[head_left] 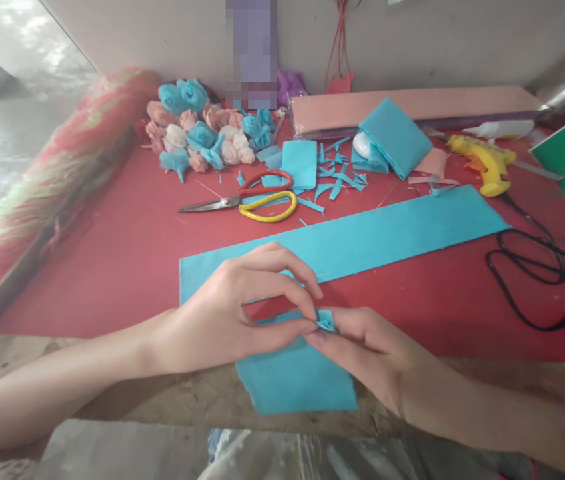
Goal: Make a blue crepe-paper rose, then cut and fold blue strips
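Observation:
A short piece of blue paper [298, 380] hangs below both hands, over the front edge of the red table. Its upper edge is bunched into a small fold. My left hand [252, 300] pinches that fold between thumb and index finger, the other fingers curved above it. My right hand [377, 353] grips the same fold from the right with thumb and fingers, the fingertips of both hands meeting there. Behind the hands a long blue strip [387, 237] lies flat and slanted, partly covered by my left hand.
Scissors [232, 202] lie behind the strip, near blue scraps [341, 179] and a folded blue stack [396, 138]. Paper flowers [202, 135] are heaped at the back left. A yellow glue gun [487, 160] with a black cord [507, 297] rests at the right. Netting [62, 167] lines the left.

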Demonstrator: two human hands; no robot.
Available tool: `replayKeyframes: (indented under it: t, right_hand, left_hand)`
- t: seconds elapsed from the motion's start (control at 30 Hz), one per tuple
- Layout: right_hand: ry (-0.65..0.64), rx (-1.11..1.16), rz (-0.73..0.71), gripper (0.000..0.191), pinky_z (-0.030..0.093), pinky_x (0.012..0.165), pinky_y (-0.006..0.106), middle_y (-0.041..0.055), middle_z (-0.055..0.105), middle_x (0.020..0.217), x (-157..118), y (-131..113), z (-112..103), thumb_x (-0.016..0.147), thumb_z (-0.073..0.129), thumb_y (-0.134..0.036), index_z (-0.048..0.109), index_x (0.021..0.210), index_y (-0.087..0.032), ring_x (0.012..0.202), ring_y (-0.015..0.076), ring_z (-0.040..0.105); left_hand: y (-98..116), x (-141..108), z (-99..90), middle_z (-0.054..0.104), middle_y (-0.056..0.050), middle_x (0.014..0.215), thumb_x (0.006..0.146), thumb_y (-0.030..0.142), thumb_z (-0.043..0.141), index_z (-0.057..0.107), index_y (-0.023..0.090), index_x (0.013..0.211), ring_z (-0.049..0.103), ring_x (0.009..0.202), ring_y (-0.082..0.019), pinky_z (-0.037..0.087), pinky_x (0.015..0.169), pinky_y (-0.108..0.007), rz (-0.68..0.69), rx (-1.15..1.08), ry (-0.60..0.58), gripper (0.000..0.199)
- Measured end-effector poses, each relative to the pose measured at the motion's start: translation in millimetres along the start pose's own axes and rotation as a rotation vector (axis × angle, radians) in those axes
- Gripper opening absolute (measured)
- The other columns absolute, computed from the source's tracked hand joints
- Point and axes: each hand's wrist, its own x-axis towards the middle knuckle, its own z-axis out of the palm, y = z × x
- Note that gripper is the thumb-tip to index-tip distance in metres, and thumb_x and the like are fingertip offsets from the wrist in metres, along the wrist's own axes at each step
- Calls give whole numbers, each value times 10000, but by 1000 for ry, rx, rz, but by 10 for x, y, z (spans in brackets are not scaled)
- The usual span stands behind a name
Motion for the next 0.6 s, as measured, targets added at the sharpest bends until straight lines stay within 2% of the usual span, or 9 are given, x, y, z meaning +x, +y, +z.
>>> replayKeyframes:
  t: [0.13, 0.23, 0.33, 0.5, 0.6]
  right_hand:
    - [44, 60, -29, 279, 361, 570, 225, -33, 423, 651, -19, -42, -29, 901, 500, -443, 641, 877, -203, 620, 104, 380]
    - [116, 176, -75, 248, 421, 620, 251, -19, 511, 664, -38, -84, -90, 880, 549, -418, 693, 933, -224, 634, 121, 462]
    - [172, 300, -115, 229, 461, 635, 284, -9, 581, 680, -38, -107, -170, 879, 553, -402, 706, 950, -247, 642, 143, 531]
    - [233, 410, -151, 148, 518, 738, 361, 15, 659, 764, 8, -159, -237, 815, 616, -388, 707, 857, -280, 845, 220, 620]
    - [248, 428, -152, 109, 531, 751, 367, 11, 655, 761, 27, -190, -238, 778, 640, -385, 681, 760, -287, 884, 226, 622]
  left_hand:
    - [-7, -12, -48, 684, -9, 889, 768, 144, 702, 633, 184, 943, 634, 837, -117, 533, 780, -210, -40, -20, 26, 192]
    - [-11, -26, -111, 696, 9, 894, 759, 173, 713, 619, 197, 973, 647, 786, -112, 537, 725, -191, -112, -1, 40, 235]
    - [-17, -27, -145, 708, 10, 893, 751, 219, 725, 639, 194, 956, 653, 774, -118, 539, 683, -181, -186, 18, 108, 223]
    - [-38, -2, -114, 685, 44, 688, 769, 228, 698, 678, 180, 775, 608, 574, -85, 494, 492, -140, -291, -133, 215, 52]
    - [-46, 3, -98, 639, 62, 593, 771, 214, 685, 691, 186, 734, 537, 487, -61, 451, 436, -129, -338, -200, 239, 47]
